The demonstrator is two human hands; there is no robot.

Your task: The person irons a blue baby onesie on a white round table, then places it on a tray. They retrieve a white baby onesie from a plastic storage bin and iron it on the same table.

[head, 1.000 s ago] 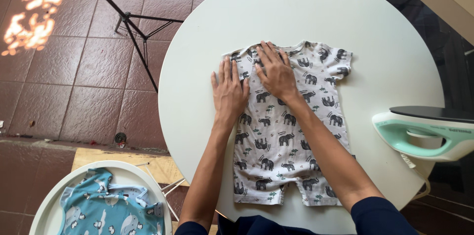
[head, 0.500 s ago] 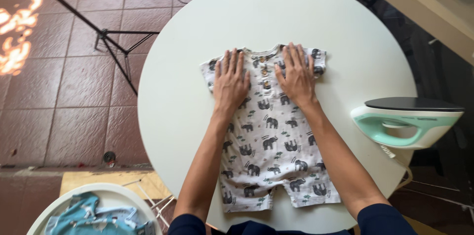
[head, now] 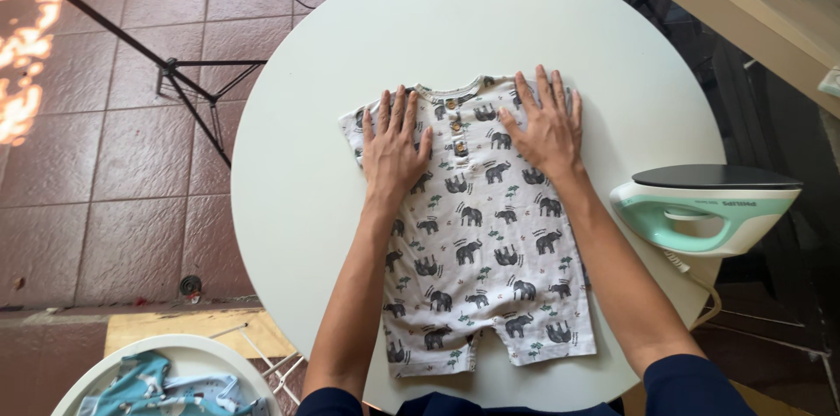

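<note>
Bare forearms, no rings or watch visible; dark navy sleeves (head: 691,385) pushed up near elbows.

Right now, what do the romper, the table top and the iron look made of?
Romper: soft knit fabric, likely cotton; matte, lies limp and flat under the left hand and right hand.
Table: smooth white top, faint sheen; laminate or painted, can't tell.
Iron: glossy mint and white plastic shell, dark soleplate.
</note>
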